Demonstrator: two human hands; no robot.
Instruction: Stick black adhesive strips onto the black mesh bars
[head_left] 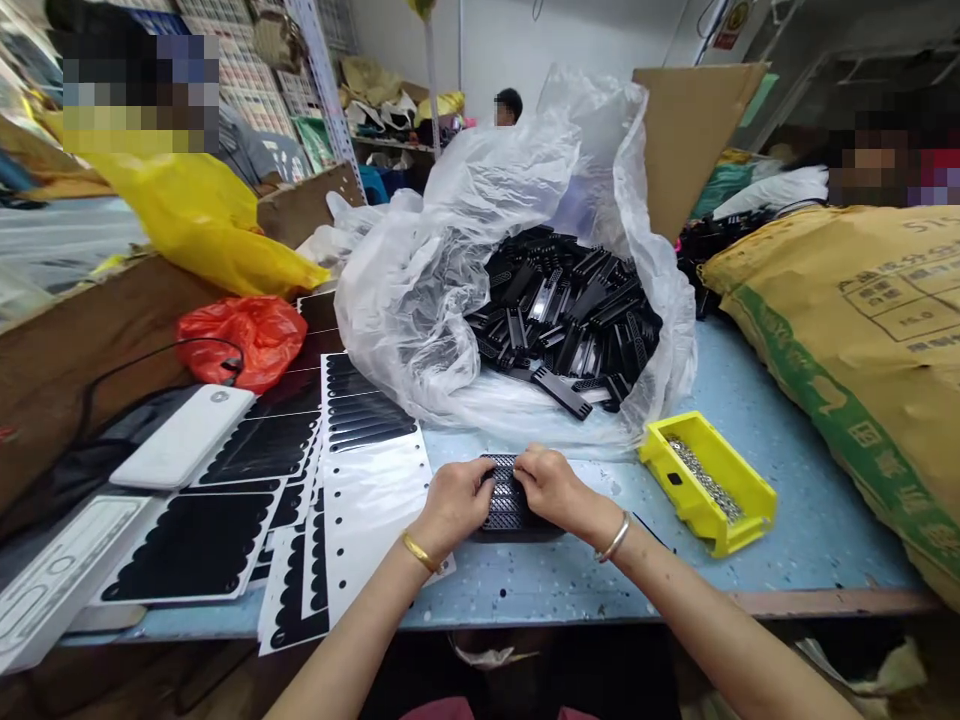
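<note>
A black block with a diamond-mesh top [505,512] lies on the blue table near its front edge; it may be several pieces side by side. My left hand [454,500] is closed at its left side, thumb and fingers pinched at the upper part. From the right, my right hand [556,490] grips the upper right edge with curled fingers. Whatever small part may be between the fingertips is hidden. Beyond my hands, a clear plastic bag [420,330] lies open with many black plastic strips [570,300] inside. White sheets with black scallop-edged stickers [367,510] lie left of my left hand.
A yellow bin [750,495] with small metal parts [705,478] stands to the right. Behind it leans a big tan sack [847,330]. At left are a white power bank [184,437], a white box [71,575] and a red bag [244,340]. Other people are farther back.
</note>
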